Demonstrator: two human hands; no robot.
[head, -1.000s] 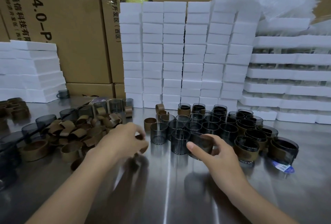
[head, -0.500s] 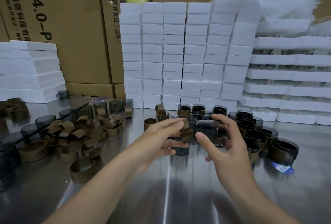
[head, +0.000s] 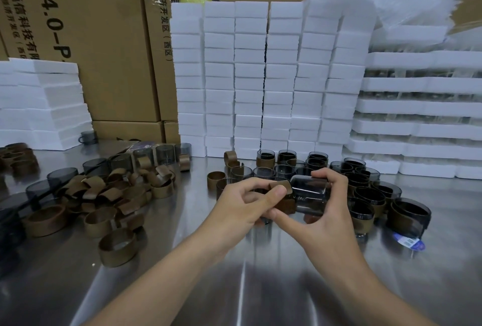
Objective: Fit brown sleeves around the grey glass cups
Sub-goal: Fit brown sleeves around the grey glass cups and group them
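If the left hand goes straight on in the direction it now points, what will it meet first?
Probably the cup that the right hand holds; the sleeve in the left hand seems to touch its end.

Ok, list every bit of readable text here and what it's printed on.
"AH4.0-P", cut off: left cardboard box.
"通信科技有", cut off: same box.
"北河间经济开发区(西区)": middle cardboard box.
"AH", cut off: same middle box.
Blue sticker: print too small to read.
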